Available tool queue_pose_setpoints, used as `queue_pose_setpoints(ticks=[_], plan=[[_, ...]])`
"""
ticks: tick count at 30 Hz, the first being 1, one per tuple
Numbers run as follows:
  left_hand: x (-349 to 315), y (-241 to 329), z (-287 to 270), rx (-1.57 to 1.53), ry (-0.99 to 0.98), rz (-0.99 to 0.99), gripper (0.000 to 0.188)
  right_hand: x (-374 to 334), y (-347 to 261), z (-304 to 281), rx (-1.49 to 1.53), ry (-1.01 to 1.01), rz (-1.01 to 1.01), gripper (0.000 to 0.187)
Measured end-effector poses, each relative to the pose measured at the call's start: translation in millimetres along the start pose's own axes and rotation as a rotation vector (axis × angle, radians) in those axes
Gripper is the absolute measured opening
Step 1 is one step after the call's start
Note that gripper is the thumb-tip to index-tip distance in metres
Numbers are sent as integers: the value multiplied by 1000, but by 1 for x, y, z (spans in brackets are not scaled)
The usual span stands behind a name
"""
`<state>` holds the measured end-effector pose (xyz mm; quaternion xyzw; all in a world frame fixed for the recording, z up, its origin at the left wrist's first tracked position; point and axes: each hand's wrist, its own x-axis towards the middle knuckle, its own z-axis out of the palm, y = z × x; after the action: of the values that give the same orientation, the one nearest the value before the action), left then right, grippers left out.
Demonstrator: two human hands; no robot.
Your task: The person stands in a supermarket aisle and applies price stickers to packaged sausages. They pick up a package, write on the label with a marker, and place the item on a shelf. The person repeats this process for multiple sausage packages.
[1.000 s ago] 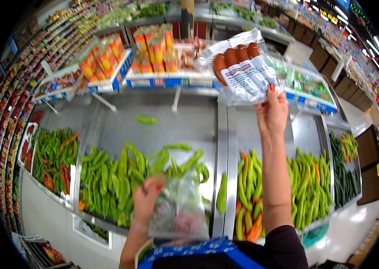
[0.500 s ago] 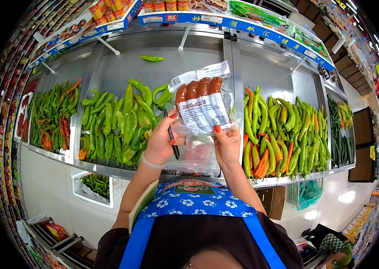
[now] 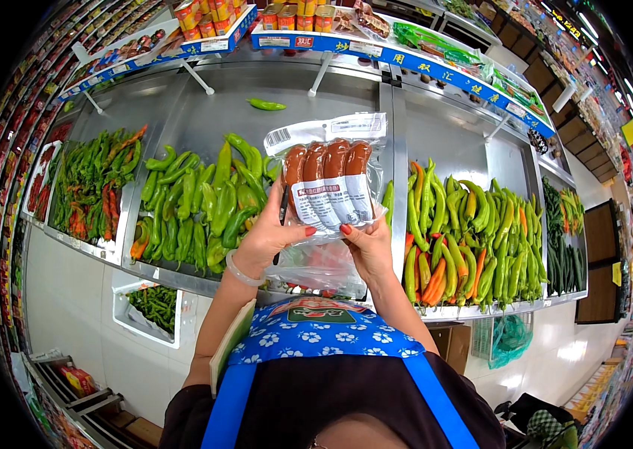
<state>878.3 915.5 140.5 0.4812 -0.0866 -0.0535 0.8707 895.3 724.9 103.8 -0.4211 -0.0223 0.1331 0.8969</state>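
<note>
A clear vacuum pack of sausages is held up in front of me, its white printed label facing me. My left hand grips its lower left side, thumb on the front, with a black pen also tucked in that hand. At the lower right edge, my right hand has its thumb pressed on the label; its other fingers are mostly behind the pack. Below the pack hangs more clear plastic packaging with something reddish inside, partly hidden by the hands.
Steel display bins hold green peppers left and long green and orange peppers right. Above runs a shelf with a blue edge strip and cans. A white box of green peppers stands on the floor.
The sausage pack has turned more upright and squarely toward me. My left hand has gone from loose fingers round the pen to a grip on the pack, thumb on its front.
</note>
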Motion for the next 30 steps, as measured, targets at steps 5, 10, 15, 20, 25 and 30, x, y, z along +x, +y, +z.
queue_pose_setpoints(ticks=[5,10,15,20,25,30], plan=[[1,-1,-3,63,64,52,93,2,1,3,19,5,80,60],[-3,1,-7,41,138,-14,78,6,11,-14,-27,-26,178,47],[-9,-4,-15,-22,150,-64,69,1,10,-11,142,-41,187,47],[-12,-4,-17,-121,137,-40,72,0,9,-23,211,-35,139,44],[-15,8,-21,-51,124,16,76,-1,11,-38,83,-77,41,8],[-28,1,-34,33,102,6,86,-6,11,-50,-60,-78,32,16]])
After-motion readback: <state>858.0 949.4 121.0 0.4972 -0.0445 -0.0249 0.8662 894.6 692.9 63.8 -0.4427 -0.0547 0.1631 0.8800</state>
